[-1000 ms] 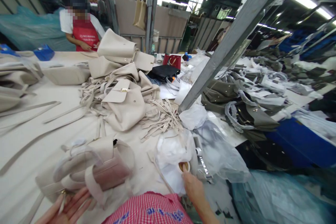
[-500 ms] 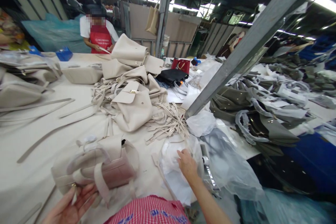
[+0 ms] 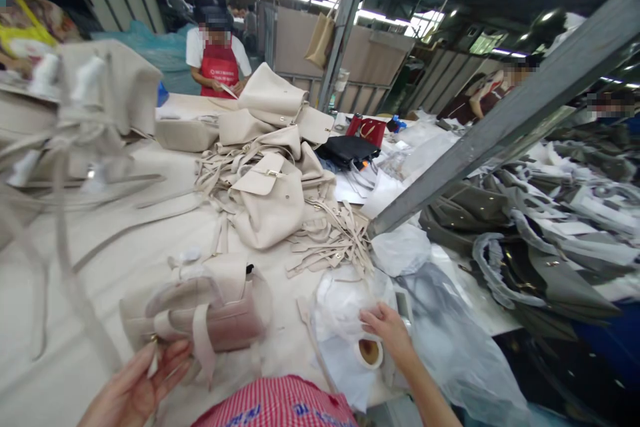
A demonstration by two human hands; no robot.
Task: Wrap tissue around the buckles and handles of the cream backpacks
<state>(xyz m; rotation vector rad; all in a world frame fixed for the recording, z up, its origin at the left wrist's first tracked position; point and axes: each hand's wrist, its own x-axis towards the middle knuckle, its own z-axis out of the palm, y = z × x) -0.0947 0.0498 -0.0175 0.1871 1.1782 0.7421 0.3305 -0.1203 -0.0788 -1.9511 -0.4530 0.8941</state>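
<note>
My left hand (image 3: 137, 387) lies palm up at the bottom left, fingers curled round the strap end and metal fitting of a small cream handbag (image 3: 205, 310) resting on the table. My right hand (image 3: 390, 333) reaches over a heap of white plastic bags (image 3: 343, 307), fingers bent and touching the plastic. Just below that hand sits a roll of tape (image 3: 370, 352). My red checked garment (image 3: 280, 407) shows at the bottom edge.
A pile of cream bags (image 3: 270, 167) and loose straps (image 3: 330, 240) covers the middle of the cream table (image 3: 125, 240). A grey steel beam (image 3: 500, 127) slants across the right. Olive bags (image 3: 525, 253) lie right. A person in a red apron (image 3: 219, 63) works at the far side.
My right hand has drawn back from the plastic heap toward the tape roll. A blurred cream bag with straps has swung into view at the left. The view has shifted left.
</note>
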